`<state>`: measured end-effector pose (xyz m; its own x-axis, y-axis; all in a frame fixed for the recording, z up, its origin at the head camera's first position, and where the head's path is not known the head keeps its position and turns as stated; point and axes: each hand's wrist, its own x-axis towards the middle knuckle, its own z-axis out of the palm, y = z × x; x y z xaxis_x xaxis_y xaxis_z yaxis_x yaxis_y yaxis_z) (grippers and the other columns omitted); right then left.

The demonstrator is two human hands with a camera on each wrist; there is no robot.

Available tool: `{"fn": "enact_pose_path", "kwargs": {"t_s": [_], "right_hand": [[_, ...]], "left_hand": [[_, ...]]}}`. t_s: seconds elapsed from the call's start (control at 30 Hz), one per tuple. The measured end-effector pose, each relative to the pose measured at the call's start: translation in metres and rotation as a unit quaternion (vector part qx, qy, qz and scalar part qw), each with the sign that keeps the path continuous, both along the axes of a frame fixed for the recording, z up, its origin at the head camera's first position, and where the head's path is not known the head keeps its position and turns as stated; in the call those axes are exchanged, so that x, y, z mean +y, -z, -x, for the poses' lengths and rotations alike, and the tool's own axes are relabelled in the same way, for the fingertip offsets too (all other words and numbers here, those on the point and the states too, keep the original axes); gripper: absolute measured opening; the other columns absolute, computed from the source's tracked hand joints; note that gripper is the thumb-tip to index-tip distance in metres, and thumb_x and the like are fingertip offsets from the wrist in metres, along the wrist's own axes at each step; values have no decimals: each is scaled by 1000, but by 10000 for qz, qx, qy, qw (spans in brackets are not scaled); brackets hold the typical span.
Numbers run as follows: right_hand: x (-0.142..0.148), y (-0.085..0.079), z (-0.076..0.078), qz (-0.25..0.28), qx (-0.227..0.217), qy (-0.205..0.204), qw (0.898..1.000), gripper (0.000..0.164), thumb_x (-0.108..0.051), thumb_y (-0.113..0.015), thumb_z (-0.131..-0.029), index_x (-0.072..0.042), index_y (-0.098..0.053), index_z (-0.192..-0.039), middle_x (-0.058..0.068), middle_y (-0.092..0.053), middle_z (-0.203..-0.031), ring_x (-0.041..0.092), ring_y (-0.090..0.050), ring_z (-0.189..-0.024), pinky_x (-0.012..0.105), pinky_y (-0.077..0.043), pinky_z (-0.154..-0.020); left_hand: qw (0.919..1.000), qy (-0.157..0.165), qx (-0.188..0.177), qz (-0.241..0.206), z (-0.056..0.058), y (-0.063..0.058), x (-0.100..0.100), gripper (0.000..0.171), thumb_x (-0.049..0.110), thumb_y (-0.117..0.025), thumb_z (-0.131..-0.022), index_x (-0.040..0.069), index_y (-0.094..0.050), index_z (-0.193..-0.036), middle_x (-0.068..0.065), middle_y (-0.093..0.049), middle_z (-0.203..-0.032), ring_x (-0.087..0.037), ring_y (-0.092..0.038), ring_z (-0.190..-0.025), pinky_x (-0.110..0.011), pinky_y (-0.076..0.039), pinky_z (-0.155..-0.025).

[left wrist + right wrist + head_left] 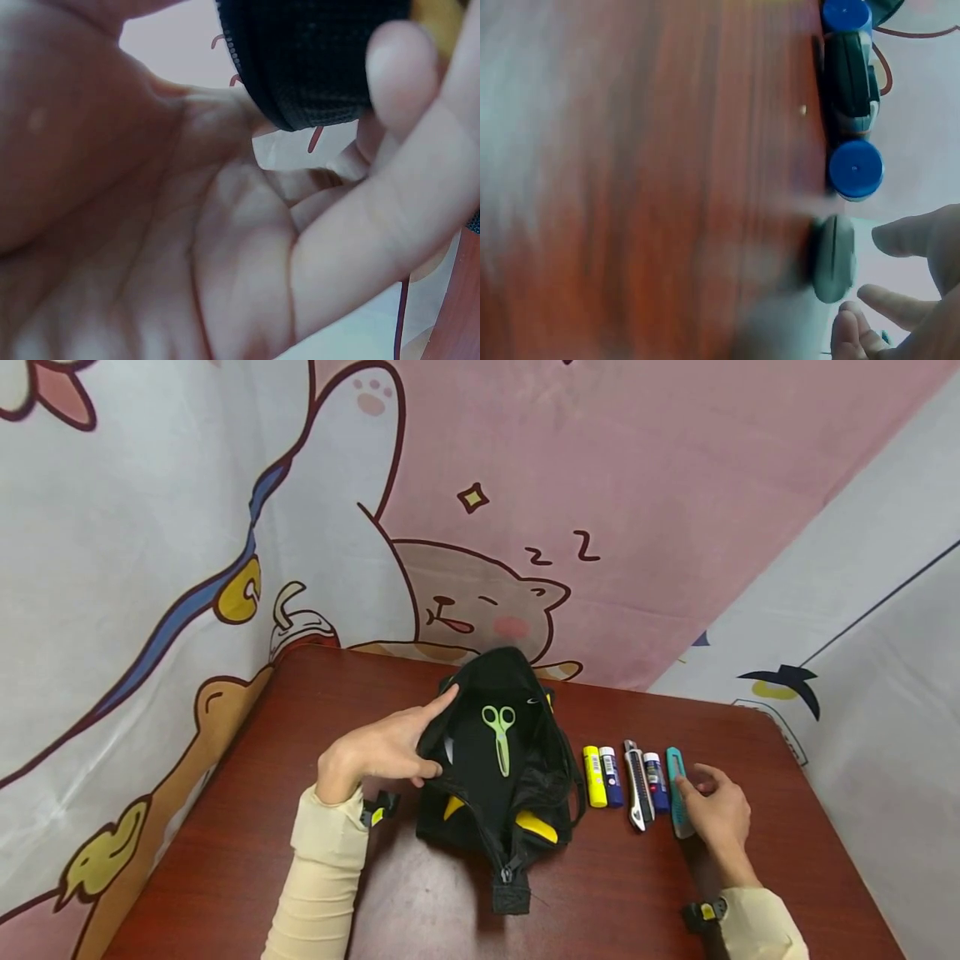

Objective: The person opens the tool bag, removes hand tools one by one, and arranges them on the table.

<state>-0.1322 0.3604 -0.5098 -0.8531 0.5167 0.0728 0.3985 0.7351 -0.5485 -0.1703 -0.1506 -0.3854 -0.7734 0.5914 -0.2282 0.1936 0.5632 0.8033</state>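
Observation:
A small black backpack (465,818) with yellow patches lies unzipped on the table, its mouth spread wide. Green scissors (501,739) lie on the black fabric inside the mouth. My left hand (386,747) holds the left edge of that mouth; in the left wrist view the zippered rim (300,67) passes among the fingers. At the right, my right hand (720,810) is beside a teal box cutter (678,793). Its thumb and fingers are spread close to the cutter, and the right wrist view shows a gap between them and the cutter (835,259).
Left of the teal cutter stand a blue-and-white glue stick (656,783), a white-and-black box cutter (638,785), another blue glue stick (611,777) and a yellow glue stick (595,777) in a row. A cartoon-printed cloth (637,460) hangs behind the brown table (420,918).

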Motion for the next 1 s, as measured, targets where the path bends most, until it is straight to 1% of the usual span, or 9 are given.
{"fn": "enact_pose_path", "kwargs": {"t_s": [0.07,0.17,0.33,0.47,0.53,0.63,0.73,0.87,1.0], "right_hand": [[-2,-3,-1,-91,210,-15,9997,48,-22,-73,-105,3,-65,-146,30,-65,-117,46,-59,-107,55,-41,-81],[-9,-11,0,-213,614,-95,9978,48,-19,-74,-105,2,-65,-146,27,-61,-110,43,-56,-103,54,-37,-79],[-35,-34,4,-210,1460,-278,9887,45,-14,-76,-102,1,-69,-144,23,-60,-104,36,-54,-96,50,-34,-80],[-58,-51,6,-132,2239,-570,9729,42,-7,-80,-98,0,-73,-139,19,-61,-97,22,-55,-88,42,-36,-83],[-69,-57,7,-42,2539,-773,9641,41,-3,-81,-97,-1,-75,-138,17,-62,-96,12,-54,-85,34,-38,-83],[-88,-66,9,168,2859,-1113,9516,41,0,-82,-97,-2,-76,-138,17,-64,-98,6,-55,-84,22,-41,-79],[-108,-74,10,449,3073,-1404,9401,42,2,-81,-97,-4,-76,-138,18,-66,-101,9,-58,-85,17,-45,-77],[-132,-81,11,725,3281,-1671,9269,43,2,-80,-98,-6,-76,-140,19,-67,-104,15,-61,-86,19,-47,-77],[-153,-84,14,966,3442,-1911,9142,42,0,-80,-99,-6,-75,-140,19,-67,-105,13,-60,-87,18,-47,-76]], "left_hand": [[10000,4,2,17,0,0,0,116,-1,-78,-93,23,-6,-181,-30,-30,-173,-21,-78,-68,-30,-62,-80],[10000,3,-5,30,0,0,0,116,-1,-78,-93,24,-6,-181,-29,-29,-174,-21,-78,-68,-30,-62,-81],[10000,7,5,27,1,0,-1,116,-1,-77,-93,23,-6,-181,-29,-28,-174,-20,-78,-68,-31,-62,-86],[10000,47,39,12,1,1,-1,116,-1,-77,-93,22,-6,-181,-30,-28,-174,-21,-78,-68,-31,-62,-85],[10000,62,46,6,1,1,-1,116,-2,-77,-93,22,-5,-181,-30,-29,-174,-21,-78,-68,-30,-62,-83],[10000,52,40,19,1,1,0,117,-2,-77,-93,22,-5,-181,-30,-29,-173,-21,-78,-68,-30,-62,-82],[10000,18,21,35,1,0,0,117,-2,-78,-92,23,-6,-181,-30,-29,-173,-20,-78,-68,-29,-62,-81],[10000,4,12,18,1,0,1,118,-2,-78,-91,24,-6,-181,-30,-29,-174,-19,-78,-67,-29,-62,-82],[10000,2,15,-1,1,0,0,118,-2,-78,-90,24,-7,-181,-30,-29,-173,-24,-79,-70,-29,-62,-81]]}}
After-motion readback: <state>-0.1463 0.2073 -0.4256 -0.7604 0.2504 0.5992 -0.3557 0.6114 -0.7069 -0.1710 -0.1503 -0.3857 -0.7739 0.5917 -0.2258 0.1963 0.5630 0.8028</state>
